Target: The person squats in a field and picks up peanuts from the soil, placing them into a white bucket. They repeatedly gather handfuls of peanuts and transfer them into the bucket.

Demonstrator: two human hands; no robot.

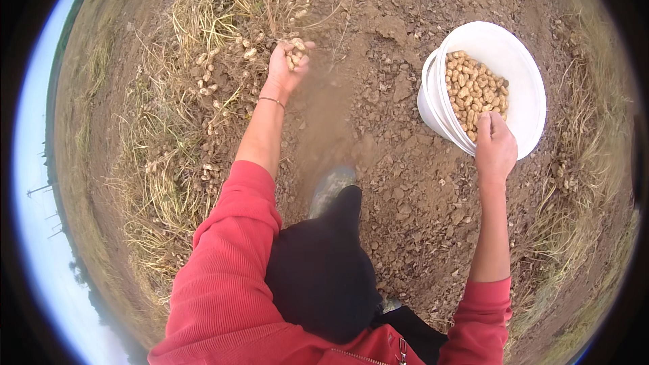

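Note:
My left hand holds several peanuts in their shells against its curled fingers. It is beside pulled peanut plants with dry stems and pods. My right hand reaches over the near rim of a white plastic bucket, its fingers bent close to the peanuts inside. The fingertips are partly hidden, so I cannot tell whether they grip a peanut. The bucket leans, its mouth tilted towards me, and a second white rim or handle shows along its left side.
Clumpy brown soil with dry leaf bits lies between the plant rows. My boot stands on it. More dry plants line the right side, and pods hang among roots on the left. Utility poles stand far off.

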